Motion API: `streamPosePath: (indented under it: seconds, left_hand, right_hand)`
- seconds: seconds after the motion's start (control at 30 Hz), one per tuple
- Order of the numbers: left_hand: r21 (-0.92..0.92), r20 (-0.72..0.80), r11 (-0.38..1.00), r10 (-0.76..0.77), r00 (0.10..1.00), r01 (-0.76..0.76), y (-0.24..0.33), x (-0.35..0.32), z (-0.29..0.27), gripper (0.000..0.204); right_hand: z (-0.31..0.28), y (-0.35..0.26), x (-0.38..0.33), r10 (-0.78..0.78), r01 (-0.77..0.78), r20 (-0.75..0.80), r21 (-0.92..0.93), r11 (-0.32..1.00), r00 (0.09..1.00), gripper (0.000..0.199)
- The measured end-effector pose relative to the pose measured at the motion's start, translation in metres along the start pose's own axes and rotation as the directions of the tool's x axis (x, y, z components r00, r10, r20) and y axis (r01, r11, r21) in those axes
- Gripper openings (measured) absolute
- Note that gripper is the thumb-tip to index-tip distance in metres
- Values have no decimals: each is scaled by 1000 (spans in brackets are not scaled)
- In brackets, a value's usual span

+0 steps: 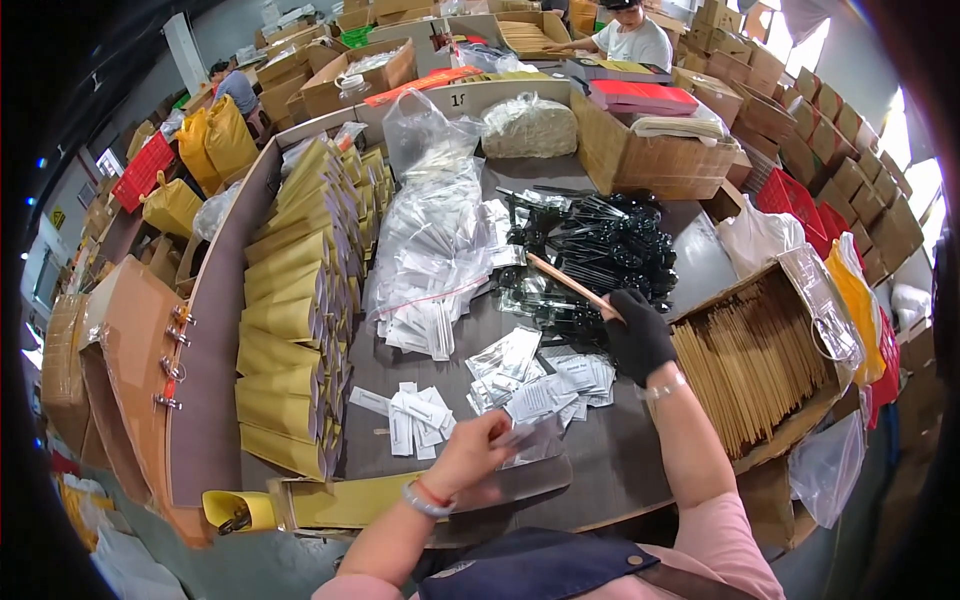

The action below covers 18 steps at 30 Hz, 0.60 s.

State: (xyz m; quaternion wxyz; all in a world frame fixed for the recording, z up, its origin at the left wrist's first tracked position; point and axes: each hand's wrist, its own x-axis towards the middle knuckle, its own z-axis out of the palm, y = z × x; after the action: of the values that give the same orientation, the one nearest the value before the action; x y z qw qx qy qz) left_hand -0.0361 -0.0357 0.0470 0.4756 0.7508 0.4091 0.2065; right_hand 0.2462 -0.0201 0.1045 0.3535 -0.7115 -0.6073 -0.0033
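Note:
My right hand [640,335], in a black fingerless glove, grips a slim wooden stick [570,282] above a heap of black items in clear wrapping [610,240]. My bare left hand [474,455] has its fingers pinched together near the front edge of the table. A thin see-through piece [540,440] shows at its fingertips, too blurred to name. Silvery-white sachets [560,385] lie just beyond that hand, with narrow white packets [418,415] to their left. Below the left wrist lies a flat gold sleeve [370,505].
Gold sleeves [290,350] stand in a long row at the left. Mid-table lies a clear plastic bag of white packets [430,240]. An open carton [840,375] packed with thin brown pieces stands at the right. Across the partition, a co-worker [635,45] sits among cartons.

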Motion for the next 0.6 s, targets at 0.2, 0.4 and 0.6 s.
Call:
streamPosePath:
  seconds: [0.2, 0.4, 0.6]
  left_hand:
    - [448, 155, 885, 62, 986, -126, -37, -74, -8, 34]
    - [542, -94, 823, 258, 962, -168, -28, -95, 0, 45]
    - [711, 55, 670, 249, 967, -213, -34, -134, 15, 54]
  right_hand:
    - [-8, -24, -68, 87, -265, 320, 569, 778, 943, 14]
    - [-2, -29, -98, 227, -598, 602, 536, 595, 766, 21]
    - [6, -32, -129, 219, -750, 766, 455, 480, 604, 19]
